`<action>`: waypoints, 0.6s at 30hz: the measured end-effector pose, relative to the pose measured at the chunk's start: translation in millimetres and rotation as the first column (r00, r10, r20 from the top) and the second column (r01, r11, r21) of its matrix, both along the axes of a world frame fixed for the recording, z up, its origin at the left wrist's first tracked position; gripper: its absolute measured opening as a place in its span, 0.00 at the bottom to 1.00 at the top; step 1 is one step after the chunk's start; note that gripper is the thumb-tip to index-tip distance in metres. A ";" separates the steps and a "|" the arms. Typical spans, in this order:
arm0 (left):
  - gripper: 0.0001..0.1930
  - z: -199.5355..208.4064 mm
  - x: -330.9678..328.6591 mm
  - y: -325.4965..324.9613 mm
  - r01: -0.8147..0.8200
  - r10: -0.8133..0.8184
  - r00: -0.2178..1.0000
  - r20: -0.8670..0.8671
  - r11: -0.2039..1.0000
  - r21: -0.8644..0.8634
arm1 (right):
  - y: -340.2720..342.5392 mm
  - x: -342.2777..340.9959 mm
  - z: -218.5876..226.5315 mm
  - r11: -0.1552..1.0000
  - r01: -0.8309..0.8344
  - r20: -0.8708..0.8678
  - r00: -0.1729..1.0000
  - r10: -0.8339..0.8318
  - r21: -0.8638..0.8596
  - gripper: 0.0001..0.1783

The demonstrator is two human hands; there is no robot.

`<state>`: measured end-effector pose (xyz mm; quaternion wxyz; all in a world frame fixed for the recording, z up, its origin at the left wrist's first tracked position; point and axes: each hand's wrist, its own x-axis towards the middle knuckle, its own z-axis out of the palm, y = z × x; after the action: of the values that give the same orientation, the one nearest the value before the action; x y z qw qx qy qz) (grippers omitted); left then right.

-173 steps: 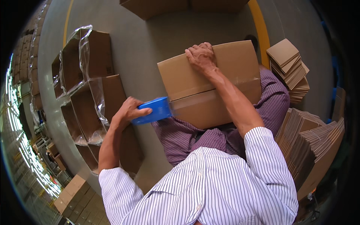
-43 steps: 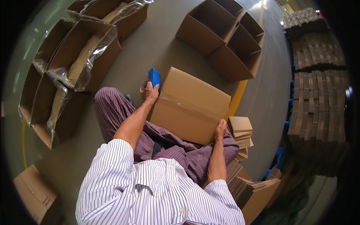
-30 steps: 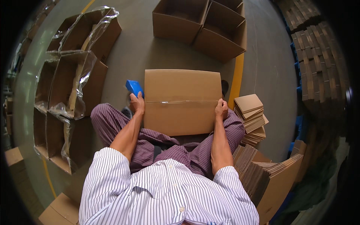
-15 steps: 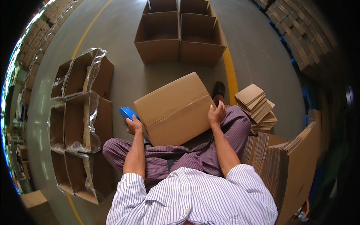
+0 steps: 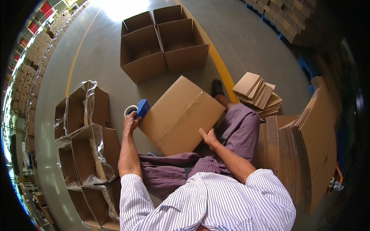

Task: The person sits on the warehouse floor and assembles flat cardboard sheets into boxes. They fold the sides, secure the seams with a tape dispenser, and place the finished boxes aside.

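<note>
A closed brown cardboard box [image 5: 185, 113] lies tilted across my crossed legs, a seam running over its upper face. My left hand [image 5: 132, 120] is closed around a blue tape dispenser [image 5: 143, 108] at the box's left corner. A pale tape roll [image 5: 130, 111] shows beside the dispenser, against my fingers. On the near right edge of the box, my right hand [image 5: 210, 139] grips with the thumb on top; its other fingers are partly hidden below the edge.
Open cartons [image 5: 144, 63] stand ahead. Open cartons with clear plastic film [image 5: 94, 148] line my left. To my right are piled small cardboard pieces [image 5: 258, 92] and upright flattened cartons [image 5: 293, 150]. A yellow line [image 5: 217, 59] crosses the floor.
The box has turned on my lap. My right hand has shifted from its right side to the near edge. My left hand has turned the dispenser, and its tape roll now shows.
</note>
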<state>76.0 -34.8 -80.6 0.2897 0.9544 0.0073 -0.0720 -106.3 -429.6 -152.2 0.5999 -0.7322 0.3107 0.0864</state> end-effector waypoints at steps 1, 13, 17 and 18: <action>0.20 -0.6 -2.1 -5.8 0.002 -0.003 1.000 -0.016 0.997 -0.081 | -18.6 9.7 -7.4 0.995 0.035 0.090 0.996 -0.026 -0.095 0.50; 0.21 -22.7 -99.8 -31.5 -0.226 0.229 0.973 -0.010 0.965 0.133 | -78.7 85.8 9.6 0.967 0.038 0.216 0.976 0.017 -0.250 0.38; 0.20 -37.3 -101.2 -10.7 -0.342 0.341 0.939 0.033 0.940 0.016 | -66.6 99.9 16.0 0.973 -0.056 0.422 0.895 0.148 -0.223 0.42; 0.19 -33.9 -96.7 -16.1 -0.355 0.357 0.934 0.013 0.933 -0.064 | -66.9 109.4 18.7 0.996 -0.091 0.554 0.828 0.088 -0.022 0.43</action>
<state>-20.7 -50.9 -114.5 0.3268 0.9289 0.1742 -0.0067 3.1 -496.6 -133.4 0.6612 -0.7381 0.0887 -0.1003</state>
